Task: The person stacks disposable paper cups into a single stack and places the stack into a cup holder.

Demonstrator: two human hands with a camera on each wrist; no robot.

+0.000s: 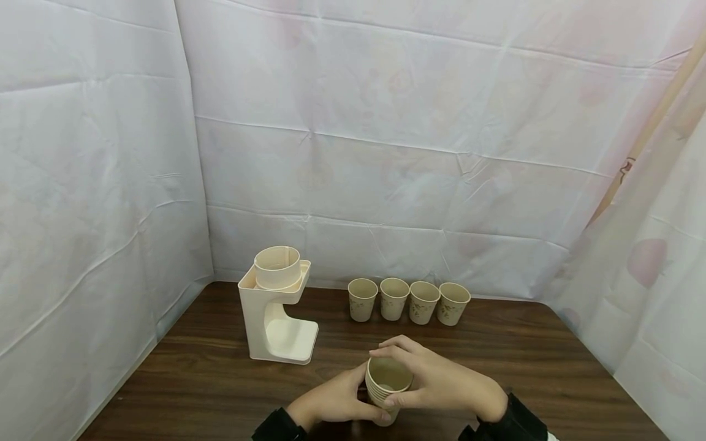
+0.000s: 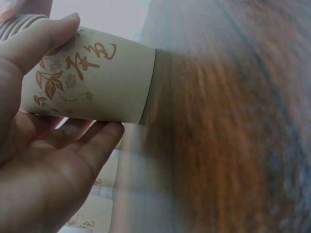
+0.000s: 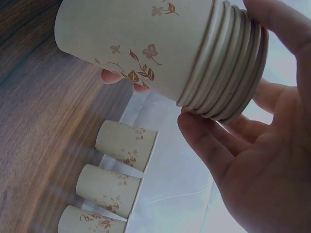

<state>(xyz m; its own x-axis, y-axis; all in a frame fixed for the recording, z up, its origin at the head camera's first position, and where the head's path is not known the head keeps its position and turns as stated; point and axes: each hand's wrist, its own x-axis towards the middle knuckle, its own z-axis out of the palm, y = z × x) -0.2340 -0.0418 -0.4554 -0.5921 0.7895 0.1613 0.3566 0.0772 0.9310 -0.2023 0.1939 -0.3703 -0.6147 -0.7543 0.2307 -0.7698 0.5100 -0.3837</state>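
Note:
A nested stack of paper cups (image 1: pixel 388 372) stands mouth up near the front of the table, its rolled rims layered at the top. Its beige side (image 2: pixel 104 80) carries brown leaf sprigs and brush-style lettering. My left hand (image 1: pixel 339 398) holds the lower part, thumb on one side and fingers curled round the other. From the right, my right hand (image 1: pixel 441 378) grips the stack at its rims (image 3: pixel 226 63), with thumb and fingers on opposite sides. In the left wrist view the stack's base is right by the tabletop.
Several matching single cups (image 1: pixel 394 300) stand in a row at the back of the brown wooden table (image 1: pixel 182 380). Left of them is a cream-coloured stand (image 1: pixel 256 331) with a round cylinder (image 1: pixel 277 269) on top. Pale cloth (image 1: pixel 358 122) hangs behind and at both sides.

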